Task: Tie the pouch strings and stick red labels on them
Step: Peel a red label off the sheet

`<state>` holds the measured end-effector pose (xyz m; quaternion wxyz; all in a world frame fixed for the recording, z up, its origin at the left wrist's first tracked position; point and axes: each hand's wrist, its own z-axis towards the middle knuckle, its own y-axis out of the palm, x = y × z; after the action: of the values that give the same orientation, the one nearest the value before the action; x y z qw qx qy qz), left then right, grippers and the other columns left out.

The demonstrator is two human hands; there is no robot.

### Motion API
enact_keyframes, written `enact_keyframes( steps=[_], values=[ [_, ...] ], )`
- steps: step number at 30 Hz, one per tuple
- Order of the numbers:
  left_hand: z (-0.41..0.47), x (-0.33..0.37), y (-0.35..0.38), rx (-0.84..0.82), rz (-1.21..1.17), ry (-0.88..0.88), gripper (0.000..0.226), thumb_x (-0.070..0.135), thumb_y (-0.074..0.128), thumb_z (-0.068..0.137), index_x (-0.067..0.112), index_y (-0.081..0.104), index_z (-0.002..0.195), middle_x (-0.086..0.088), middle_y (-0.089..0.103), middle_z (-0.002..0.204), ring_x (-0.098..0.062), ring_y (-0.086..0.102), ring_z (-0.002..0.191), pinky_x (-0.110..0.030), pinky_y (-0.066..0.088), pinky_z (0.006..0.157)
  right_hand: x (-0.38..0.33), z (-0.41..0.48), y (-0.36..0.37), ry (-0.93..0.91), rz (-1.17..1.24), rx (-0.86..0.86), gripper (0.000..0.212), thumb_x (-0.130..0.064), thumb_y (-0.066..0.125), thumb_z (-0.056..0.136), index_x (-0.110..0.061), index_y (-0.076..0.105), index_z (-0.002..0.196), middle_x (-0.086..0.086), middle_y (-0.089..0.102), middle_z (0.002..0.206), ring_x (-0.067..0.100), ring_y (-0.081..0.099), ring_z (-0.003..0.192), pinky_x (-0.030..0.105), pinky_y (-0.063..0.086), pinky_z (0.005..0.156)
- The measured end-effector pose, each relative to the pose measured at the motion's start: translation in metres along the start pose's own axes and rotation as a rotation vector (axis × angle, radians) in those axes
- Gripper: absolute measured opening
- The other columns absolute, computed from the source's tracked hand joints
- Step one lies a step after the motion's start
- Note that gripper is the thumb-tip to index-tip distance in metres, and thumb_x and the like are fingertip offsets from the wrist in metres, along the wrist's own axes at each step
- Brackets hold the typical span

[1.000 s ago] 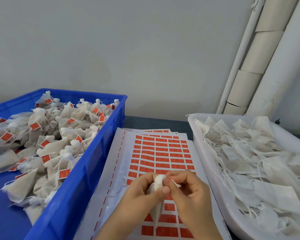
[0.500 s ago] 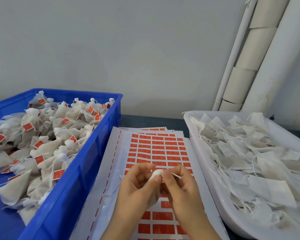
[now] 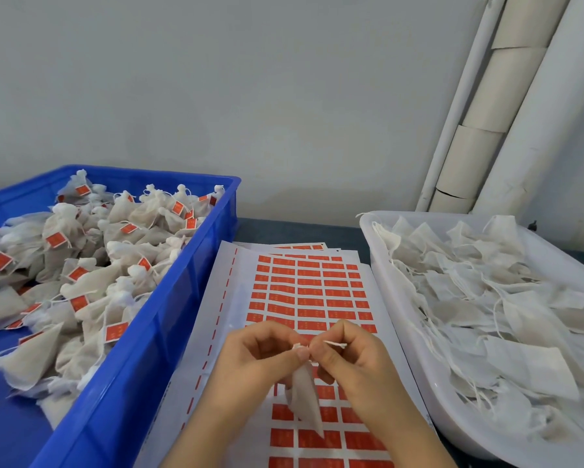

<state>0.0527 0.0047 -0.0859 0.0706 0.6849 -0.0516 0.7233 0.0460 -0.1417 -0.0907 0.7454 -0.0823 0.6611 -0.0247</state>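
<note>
The left hand [image 3: 260, 356] has its fingers curled and pinches the gathered neck of a small white pouch [image 3: 305, 400] between thumb and forefinger. The right hand [image 3: 354, 359], touching it fingertip to fingertip, pinches the pouch string [image 3: 334, 344], whose short white end sticks out to the right over its knuckles. The pouch body hangs below and between the two hands, its tip pointing down.

Directly under the hands and stretching away beyond them lies a white sheet of red labels [image 3: 304, 292], set in rows, with the edges of more sheets showing under its far end. The hands and the pouch cover part of the nearer rows.

Just left of the left hand stands a blue crate [image 3: 169, 319], heaped with tied pouches [image 3: 91, 275] that carry red labels on their strings. Just right of the right hand sits a white tray [image 3: 442, 410] full of flat, untied pouches [image 3: 503, 315] with loose strings.

All of it rests on a dark table [image 3: 294, 231]. Beyond the hands rises a plain pale wall [image 3: 250, 96], and to the far right a thin white pipe [image 3: 459, 106] and thicker wrapped pipes [image 3: 479, 146] run up the corner.
</note>
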Motion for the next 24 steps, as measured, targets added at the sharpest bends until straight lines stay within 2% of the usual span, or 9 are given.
enact_keyframes(
  steps=[2,4,6,10,16,19,22,24],
  values=[
    [0.0003,-0.0006,-0.0009,-0.009,-0.046,-0.05,0.018,-0.003,0.067,0.077,0.012,0.071,0.067,-0.014,0.071,0.074,-0.031,0.07,0.067,-0.029,0.056,0.057,-0.0011,-0.0003,-0.0011,0.012,0.015,-0.028,0.023,-0.039,0.062,0.069,-0.017,0.062,0.075,-0.007,0.066,0.065,0.007,0.064,0.061,0.017,0.052,0.057],
    [-0.0007,0.001,0.0005,0.003,-0.037,-0.073,0.023,-0.007,0.066,0.076,0.012,0.068,0.063,-0.013,0.07,0.07,-0.031,0.07,0.066,-0.03,0.056,0.056,-0.0011,0.0002,-0.0013,0.043,0.011,-0.049,0.018,-0.035,0.063,0.074,-0.017,0.062,0.076,-0.008,0.066,0.065,0.007,0.065,0.062,0.017,0.051,0.057],
    [-0.0016,0.0014,0.0021,0.011,0.007,-0.065,0.025,-0.008,0.067,0.075,0.013,0.066,0.061,-0.011,0.069,0.068,-0.029,0.07,0.064,-0.029,0.056,0.055,0.001,0.0007,-0.0009,0.07,-0.017,-0.047,0.011,-0.029,0.064,0.08,-0.018,0.062,0.077,-0.009,0.067,0.066,0.007,0.066,0.064,0.016,0.051,0.058],
    [-0.0029,0.0026,0.0027,0.033,0.102,-0.027,0.03,-0.007,0.067,0.075,0.02,0.068,0.061,-0.005,0.069,0.067,-0.022,0.069,0.064,-0.023,0.055,0.056,0.002,0.0009,0.0003,0.077,-0.048,-0.024,0.009,-0.028,0.065,0.08,-0.02,0.063,0.077,-0.013,0.066,0.064,0.003,0.064,0.062,0.012,0.048,0.055],
    [-0.0071,0.0007,0.008,0.146,0.227,0.129,0.035,0.0,0.066,0.076,0.031,0.071,0.06,0.007,0.069,0.068,-0.014,0.067,0.071,-0.023,0.057,0.062,-0.0009,-0.0002,0.0006,0.026,0.004,0.043,0.003,-0.025,0.068,0.078,-0.024,0.066,0.079,-0.014,0.068,0.068,0.002,0.065,0.065,0.012,0.05,0.055],
    [-0.0077,0.0007,0.008,0.144,0.184,0.168,0.033,0.002,0.066,0.076,0.032,0.073,0.065,0.008,0.071,0.071,-0.013,0.068,0.075,-0.025,0.058,0.065,-0.0023,-0.0013,-0.001,-0.002,0.05,0.041,0.028,-0.033,0.072,0.061,-0.023,0.065,0.086,-0.01,0.07,0.076,0.007,0.068,0.074,0.017,0.053,0.058],
    [-0.0078,0.0006,0.0082,0.14,0.134,0.192,0.034,0.002,0.066,0.077,0.035,0.074,0.071,0.008,0.071,0.073,-0.012,0.069,0.074,-0.023,0.057,0.063,-0.0018,-0.0017,-0.0025,-0.007,0.112,0.022,0.033,-0.02,0.074,0.066,-0.022,0.06,0.096,-0.004,0.071,0.077,0.011,0.069,0.077,0.018,0.054,0.06],
    [-0.0078,0.0002,0.0088,0.148,0.135,0.2,0.035,0.002,0.067,0.078,0.036,0.074,0.071,0.009,0.071,0.074,-0.011,0.069,0.074,-0.02,0.056,0.062,-0.0018,-0.0022,-0.0024,-0.023,0.132,0.002,0.04,-0.025,0.072,0.065,-0.026,0.054,0.1,-0.004,0.071,0.08,0.011,0.069,0.079,0.016,0.053,0.061]
  ],
)
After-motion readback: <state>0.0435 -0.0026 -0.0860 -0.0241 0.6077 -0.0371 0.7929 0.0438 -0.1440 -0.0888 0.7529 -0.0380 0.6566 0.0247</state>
